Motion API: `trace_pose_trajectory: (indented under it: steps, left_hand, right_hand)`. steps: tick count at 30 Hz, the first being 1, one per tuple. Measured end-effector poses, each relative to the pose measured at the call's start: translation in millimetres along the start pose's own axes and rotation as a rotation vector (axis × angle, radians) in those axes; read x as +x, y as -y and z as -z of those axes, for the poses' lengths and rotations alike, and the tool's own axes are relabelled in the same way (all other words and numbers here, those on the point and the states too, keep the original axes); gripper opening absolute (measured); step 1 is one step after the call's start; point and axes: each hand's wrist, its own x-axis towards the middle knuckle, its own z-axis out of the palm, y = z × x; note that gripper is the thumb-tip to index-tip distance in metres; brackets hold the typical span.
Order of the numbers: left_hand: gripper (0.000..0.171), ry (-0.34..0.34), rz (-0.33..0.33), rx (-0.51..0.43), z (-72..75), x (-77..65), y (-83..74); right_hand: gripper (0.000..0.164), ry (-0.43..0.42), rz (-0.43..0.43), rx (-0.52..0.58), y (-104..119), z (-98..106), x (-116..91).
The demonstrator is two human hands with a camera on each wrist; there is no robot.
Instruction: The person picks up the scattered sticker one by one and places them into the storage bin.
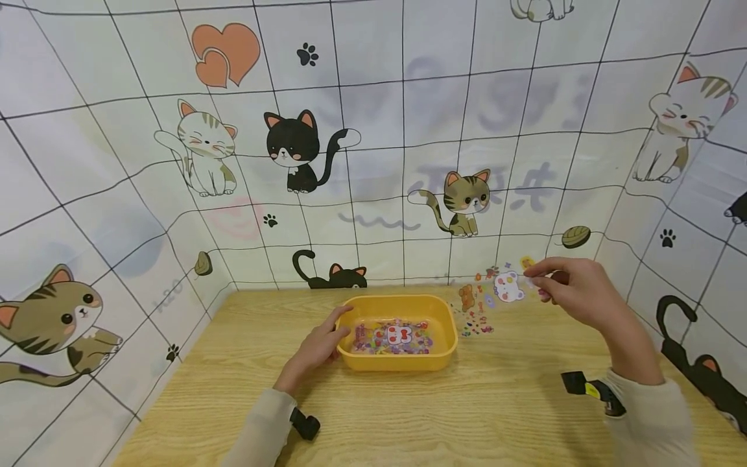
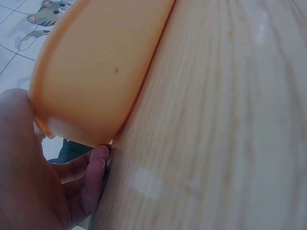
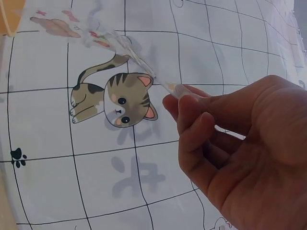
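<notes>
A yellow plastic basin [image 1: 397, 364] stands on the wooden table, with colourful small stickers and a white bunny picture [image 1: 399, 335] inside. My left hand [image 1: 318, 344] grips the basin's left end. In the left wrist view, a finger lies at the rim of the basin [image 2: 91, 72] and the other fingertips [image 2: 98, 153] curl by its bottom edge. To the right of the basin, my right hand [image 1: 574, 288] pinches the corner of a clear plastic sticker sheet [image 1: 509, 287] printed with bears and small shapes. The right wrist view shows this sheet [image 3: 96, 36] almost edge-on, stretching away from the pinching fingertips.
The pale wooden table [image 1: 490, 402] reaches back to a white gridded cloth [image 1: 373, 194] with cartoon cats, which surrounds it on the left, back and right. Dark straps with small devices sit on both wrists.
</notes>
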Motion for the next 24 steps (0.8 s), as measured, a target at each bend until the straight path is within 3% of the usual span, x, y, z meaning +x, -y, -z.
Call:
trace_pose_trajectory:
  steps: [12, 24]
  left_hand:
    - [0.051, -0.002, 0.011, -0.002, 0.3, -1.2, -0.3]
    - [0.051, -0.002, 0.007, 0.005, 0.8, -0.5, -1.9]
  right_hand:
    - [0.016, -0.037, 0.084, 0.118, 12.3, -11.3, 1.7]
    - [0.018, -0.012, 0.082, 0.226, 6.8, -32.1, 11.0]
